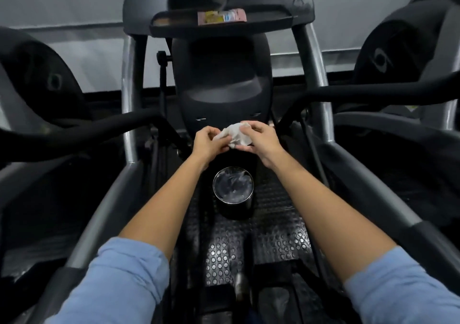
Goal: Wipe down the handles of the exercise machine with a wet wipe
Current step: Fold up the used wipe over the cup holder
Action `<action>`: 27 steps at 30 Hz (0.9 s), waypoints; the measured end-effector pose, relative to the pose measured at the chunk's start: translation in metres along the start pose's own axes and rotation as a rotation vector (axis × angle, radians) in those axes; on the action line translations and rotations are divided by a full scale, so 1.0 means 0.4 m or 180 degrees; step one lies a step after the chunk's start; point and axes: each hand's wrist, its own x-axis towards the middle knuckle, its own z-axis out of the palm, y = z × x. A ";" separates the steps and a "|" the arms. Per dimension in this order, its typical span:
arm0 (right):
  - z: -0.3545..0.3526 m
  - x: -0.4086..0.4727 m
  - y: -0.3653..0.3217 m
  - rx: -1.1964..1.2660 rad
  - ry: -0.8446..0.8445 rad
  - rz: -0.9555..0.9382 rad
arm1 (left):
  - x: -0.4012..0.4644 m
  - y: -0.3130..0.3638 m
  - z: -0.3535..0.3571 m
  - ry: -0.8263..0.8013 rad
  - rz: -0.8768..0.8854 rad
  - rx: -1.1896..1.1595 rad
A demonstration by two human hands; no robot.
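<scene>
A crumpled white wet wipe is held between both hands in front of the machine's black centre housing. My left hand pinches its left edge, and my right hand grips its right side with curled fingers. The machine's black padded handles reach in from both sides: the left handle at mid-left, the right handle at mid-right. Neither hand touches a handle.
A small round bin with a clear liner stands on the studded rubber floor just below my hands. A wipe packet lies on the console tray above. Grey frame rails run along both sides; neighbouring machines flank left and right.
</scene>
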 end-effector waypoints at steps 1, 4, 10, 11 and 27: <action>-0.002 0.035 0.009 0.0089 0.0012 0.0076 | 0.038 -0.014 0.010 0.0003 -0.0063 0.0069; -0.010 0.140 0.046 0.0155 0.0033 0.0248 | 0.144 -0.057 0.039 -0.0035 -0.0221 0.0098; -0.031 0.339 0.182 -0.0446 0.0385 0.0538 | 0.307 -0.188 0.087 -0.0055 -0.0693 0.0042; -0.037 0.369 0.214 -0.0568 0.0440 0.0524 | 0.330 -0.218 0.094 0.0024 -0.0780 0.0054; -0.137 0.597 0.664 -0.1667 0.0201 0.1655 | 0.515 -0.674 0.176 -0.0002 -0.2091 -0.0021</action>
